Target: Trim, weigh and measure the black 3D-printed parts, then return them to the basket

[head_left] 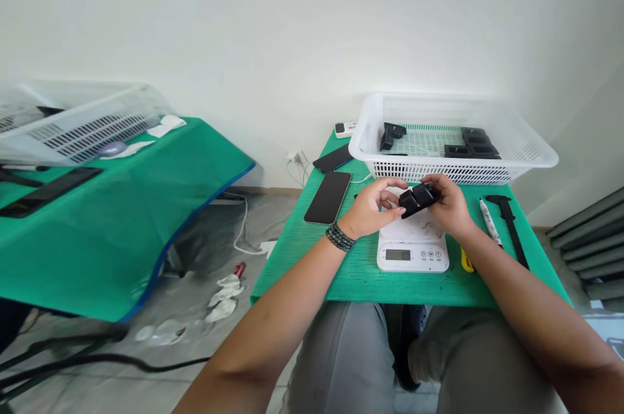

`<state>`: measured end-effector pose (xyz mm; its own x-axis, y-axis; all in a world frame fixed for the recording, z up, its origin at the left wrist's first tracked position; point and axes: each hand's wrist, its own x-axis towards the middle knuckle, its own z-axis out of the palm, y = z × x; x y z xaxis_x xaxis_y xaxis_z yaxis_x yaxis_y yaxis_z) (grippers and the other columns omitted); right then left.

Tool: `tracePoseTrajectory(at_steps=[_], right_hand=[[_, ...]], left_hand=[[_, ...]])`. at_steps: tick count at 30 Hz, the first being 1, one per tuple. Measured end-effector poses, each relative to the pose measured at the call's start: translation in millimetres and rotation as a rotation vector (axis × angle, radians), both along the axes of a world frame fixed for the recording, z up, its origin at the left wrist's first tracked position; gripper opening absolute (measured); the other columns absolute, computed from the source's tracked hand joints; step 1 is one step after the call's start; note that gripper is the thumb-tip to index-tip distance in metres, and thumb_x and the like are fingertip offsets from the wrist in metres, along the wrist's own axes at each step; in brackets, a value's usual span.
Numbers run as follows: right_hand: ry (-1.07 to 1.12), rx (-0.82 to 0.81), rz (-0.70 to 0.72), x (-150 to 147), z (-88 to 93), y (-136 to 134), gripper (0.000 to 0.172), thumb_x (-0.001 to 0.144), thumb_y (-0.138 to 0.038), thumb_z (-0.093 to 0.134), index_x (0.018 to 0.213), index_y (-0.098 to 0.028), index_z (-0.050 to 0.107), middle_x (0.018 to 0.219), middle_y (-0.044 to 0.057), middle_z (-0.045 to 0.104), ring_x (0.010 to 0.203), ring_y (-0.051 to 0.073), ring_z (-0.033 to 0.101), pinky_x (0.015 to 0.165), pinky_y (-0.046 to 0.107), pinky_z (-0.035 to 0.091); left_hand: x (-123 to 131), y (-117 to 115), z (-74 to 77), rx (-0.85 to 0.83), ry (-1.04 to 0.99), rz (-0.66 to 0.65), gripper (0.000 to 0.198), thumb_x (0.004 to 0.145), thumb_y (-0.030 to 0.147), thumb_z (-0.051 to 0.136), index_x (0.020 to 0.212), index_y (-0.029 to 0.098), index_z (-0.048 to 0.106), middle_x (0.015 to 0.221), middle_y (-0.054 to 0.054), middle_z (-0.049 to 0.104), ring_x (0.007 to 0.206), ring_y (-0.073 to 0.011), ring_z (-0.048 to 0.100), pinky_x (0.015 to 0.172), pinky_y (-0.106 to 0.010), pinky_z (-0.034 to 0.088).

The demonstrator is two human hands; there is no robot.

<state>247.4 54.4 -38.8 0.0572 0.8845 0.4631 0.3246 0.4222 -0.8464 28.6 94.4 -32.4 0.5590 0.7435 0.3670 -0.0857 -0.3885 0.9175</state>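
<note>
Both hands hold a black plastic part (pixel 418 198) with two block-like sections, tilted up toward the right, just above a white digital scale (pixel 413 257). My right hand (pixel 449 205) is closed round its right end. At the left end, my left hand (pixel 373 205), with a dark braided bracelet at the wrist, has its thumb and curled fingers against the part. The scale's display and buttons face me, and much of its weighing surface lies behind the part and hands. The digits on the display are too faint to read.
Behind the scale, a white plastic basket (pixel 453 167) holds several black parts (pixel 475 143). Two phones (pixel 327 198) lie left on the green cloth. To the right are a marker (pixel 490 220), a black caliper (pixel 511 229) and a yellow cutter (pixel 467 260). Another green-covered table (pixel 160 206) stands left.
</note>
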Motion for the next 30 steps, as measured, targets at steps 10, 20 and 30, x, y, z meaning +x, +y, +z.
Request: tracePoseTrajectory(at_steps=[10,20,30], right_hand=[[0.424,-0.172,0.175,-7.2,4.4,-1.5,0.036,0.072,-0.026,0.075,0.107,-0.027,0.063,0.111,0.003,0.069,0.091,0.02,0.071,0.078,0.038,0.063],[0.449,-0.289,0.158,-6.9,17.2,-4.4,0.051,0.071,-0.064,0.087,0.096,-0.024,0.068,0.09,0.0,0.07,0.073,0.016,0.073,0.074,0.036,0.066],[0.444,-0.264,0.008,-2.5,17.0,1.2,0.045,0.065,-0.054,0.092,0.087,-0.022,0.071,0.081,0.0,0.071,0.072,0.016,0.069,0.069,0.036,0.068]], left_hand=[[-3.9,9.8,3.5,-0.102,-0.131,0.101,0.049,0.072,0.015,0.076,0.119,0.019,0.064,0.117,-0.01,0.071,0.082,-0.0138,0.068,0.066,-0.024,0.055],[-2.8,10.3,4.2,-0.079,-0.135,0.177,0.039,0.071,0.014,0.071,0.11,0.018,0.067,0.111,-0.009,0.072,0.083,-0.0144,0.067,0.063,-0.023,0.05],[-5.0,10.9,4.2,-0.067,-0.176,0.108,0.037,0.079,0.025,0.083,0.113,0.019,0.068,0.118,-0.01,0.069,0.094,-0.0166,0.069,0.071,-0.024,0.056]])
